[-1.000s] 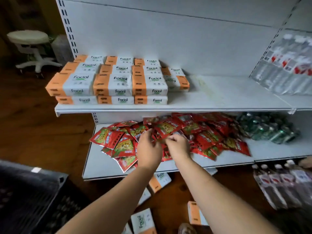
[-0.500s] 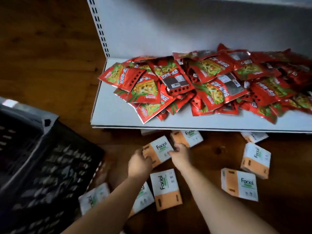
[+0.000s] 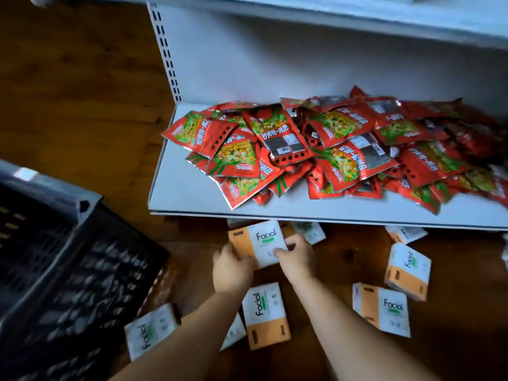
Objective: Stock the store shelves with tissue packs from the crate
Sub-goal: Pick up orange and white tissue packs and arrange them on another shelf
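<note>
While spare tissue packs [image 3: 265,314] are lying on the wooden floor [image 3: 453,339] beside the black crate [image 3: 82,284], the left hand [image 3: 232,268] and right hand [image 3: 297,259] are gripping one pack [image 3: 258,242] by its sides, fingers curled round it, low before the white shelf [image 3: 178,193]. Farther back, red snack bags [image 3: 316,149] are lying heaped on that shelf.

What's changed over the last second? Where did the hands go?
The left hand and right hand dropped from the snack packets on the shelf to the floor and took hold of one tissue pack. The snack packets, the other packs on the floor and the crate stayed put.
</note>
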